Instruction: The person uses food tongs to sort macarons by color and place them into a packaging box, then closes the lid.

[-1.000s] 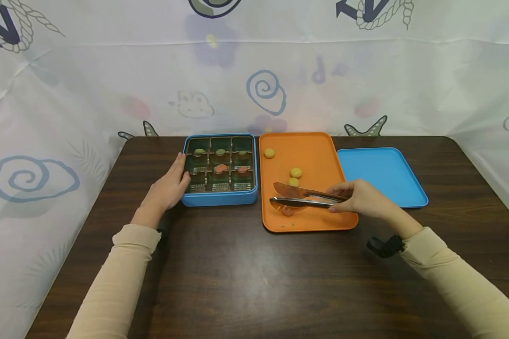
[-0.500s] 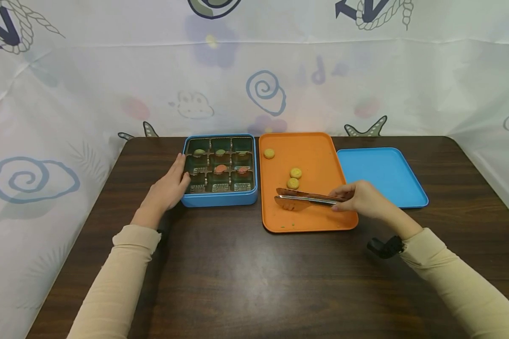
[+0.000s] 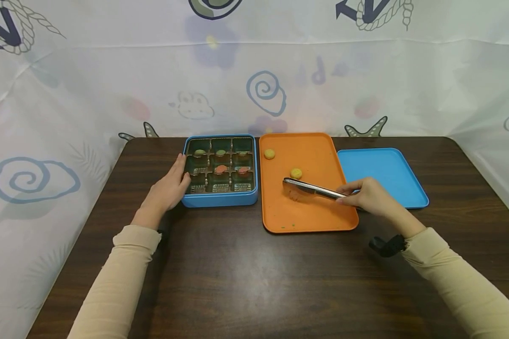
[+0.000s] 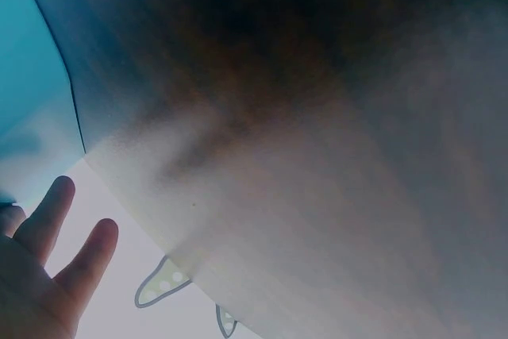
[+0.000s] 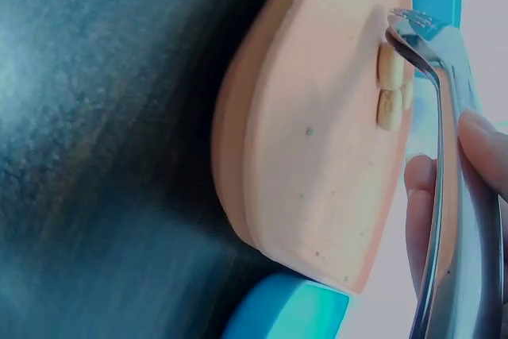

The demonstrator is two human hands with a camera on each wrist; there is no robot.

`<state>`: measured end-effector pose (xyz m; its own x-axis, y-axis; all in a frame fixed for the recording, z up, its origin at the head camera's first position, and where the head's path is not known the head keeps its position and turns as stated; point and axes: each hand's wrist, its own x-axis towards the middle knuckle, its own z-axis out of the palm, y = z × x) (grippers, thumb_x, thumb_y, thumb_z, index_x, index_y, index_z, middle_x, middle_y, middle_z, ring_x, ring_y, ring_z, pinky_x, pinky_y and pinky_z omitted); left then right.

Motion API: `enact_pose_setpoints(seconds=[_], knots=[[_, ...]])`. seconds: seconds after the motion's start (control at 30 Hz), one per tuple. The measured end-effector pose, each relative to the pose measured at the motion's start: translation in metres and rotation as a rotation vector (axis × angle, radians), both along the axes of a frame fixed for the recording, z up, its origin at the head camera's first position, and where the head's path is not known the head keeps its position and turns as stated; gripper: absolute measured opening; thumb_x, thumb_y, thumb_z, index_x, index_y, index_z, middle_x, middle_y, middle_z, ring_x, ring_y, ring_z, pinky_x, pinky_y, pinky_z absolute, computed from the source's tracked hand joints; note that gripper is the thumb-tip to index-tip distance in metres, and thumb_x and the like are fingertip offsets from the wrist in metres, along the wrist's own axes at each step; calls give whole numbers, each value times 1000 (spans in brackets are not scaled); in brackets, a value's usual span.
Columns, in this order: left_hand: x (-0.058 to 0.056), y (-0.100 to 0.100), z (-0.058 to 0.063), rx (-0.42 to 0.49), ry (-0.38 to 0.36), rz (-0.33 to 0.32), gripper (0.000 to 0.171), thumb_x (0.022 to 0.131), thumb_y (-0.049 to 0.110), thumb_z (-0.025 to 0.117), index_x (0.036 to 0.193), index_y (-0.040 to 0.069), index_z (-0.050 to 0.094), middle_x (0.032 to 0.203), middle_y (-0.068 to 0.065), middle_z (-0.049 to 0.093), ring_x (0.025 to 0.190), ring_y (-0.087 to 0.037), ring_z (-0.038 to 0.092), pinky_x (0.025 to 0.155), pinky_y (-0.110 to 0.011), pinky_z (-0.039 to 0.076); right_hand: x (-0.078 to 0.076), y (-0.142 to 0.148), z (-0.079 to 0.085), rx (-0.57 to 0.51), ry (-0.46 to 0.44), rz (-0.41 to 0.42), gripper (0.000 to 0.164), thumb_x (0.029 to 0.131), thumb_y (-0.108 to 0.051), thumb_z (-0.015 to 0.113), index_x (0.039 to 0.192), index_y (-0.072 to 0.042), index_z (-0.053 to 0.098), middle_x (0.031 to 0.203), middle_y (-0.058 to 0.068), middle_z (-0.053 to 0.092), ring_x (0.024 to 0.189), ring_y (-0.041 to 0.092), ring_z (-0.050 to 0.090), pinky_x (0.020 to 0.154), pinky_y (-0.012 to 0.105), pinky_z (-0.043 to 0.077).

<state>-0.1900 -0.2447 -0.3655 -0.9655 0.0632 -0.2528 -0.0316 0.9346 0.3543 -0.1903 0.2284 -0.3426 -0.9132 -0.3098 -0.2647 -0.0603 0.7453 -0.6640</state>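
My right hand [image 3: 366, 195] holds metal tongs [image 3: 316, 189] between thumb and fingers, with their tips low over the orange tray [image 3: 280, 221]. One small round yellow cookie [image 3: 296, 173] shows just beyond the tips, and another yellow cookie [image 3: 269, 154] lies near the tray's far left corner. In the right wrist view, the tong tips hang close above a yellow cookie [image 5: 390, 65], hidden under the tongs in the head view. My left hand [image 3: 163, 190] rests with extended fingers along the left side of the blue box [image 3: 218, 200], whose clear divided insert holds green and reddish pieces.
A flat blue tray [image 3: 383, 176] sits right of the orange one, slightly overlapped by it in this view. Small green crumbs [image 3: 293, 225] lie near the orange tray's front edge. The dark wooden table [image 3: 254, 282] ends at a patterned white cloth [image 3: 174, 70] behind.
The tongs have moved away from me and slightly right, and their arms have come closer together, now covering the nearer yellow cookie. My left hand and the box have stayed put.
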Motion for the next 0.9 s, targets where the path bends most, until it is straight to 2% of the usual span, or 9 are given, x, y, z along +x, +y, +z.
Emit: enact_pose_setpoints(seconds=[0.13,0.27,0.4,0.53,0.73,0.9], knots=[[0,0,-1,3,3,2,63,102,41,14,153,16,-14,162,-7,-11,141,-45,27,108,-68,25,-2,2,3,-11,-42,-49,42,85,-26,72,117,0,67,90,12,64,56,9,43,49,24,38],[0,0,-1,3,3,2,63,103,40,15,153,16,-13,162,-6,-11,140,-45,30,108,-67,26,-6,2,9,-30,-73,-104,46,86,-29,70,121,1,64,92,11,60,54,8,41,49,24,37],[0,0,1,0,-3,-1,63,103,40,14,153,16,-14,162,-6,-13,139,-45,31,108,-66,28,-10,-2,15,-47,-63,-149,53,85,-37,71,124,-1,63,100,13,61,70,14,48,54,25,40],[0,0,2,2,-3,-5,63,103,40,14,153,15,-14,162,-6,-13,140,-45,28,108,-66,27,-14,-9,23,-46,-29,-177,56,84,-44,70,125,-6,64,108,15,62,92,22,48,61,27,41],[0,1,3,6,-9,-4,63,103,40,14,153,16,-15,162,-6,-14,141,-45,27,108,-67,27,-22,-28,34,-44,14,-188,57,83,-47,70,126,-10,64,118,17,61,104,28,51,70,32,43],[0,1,2,2,-10,-3,62,103,40,13,153,16,-15,162,-7,-13,142,-44,25,109,-66,26,-28,-50,41,-110,34,-189,51,85,-38,71,126,-9,64,122,18,61,113,30,53,82,37,48]])
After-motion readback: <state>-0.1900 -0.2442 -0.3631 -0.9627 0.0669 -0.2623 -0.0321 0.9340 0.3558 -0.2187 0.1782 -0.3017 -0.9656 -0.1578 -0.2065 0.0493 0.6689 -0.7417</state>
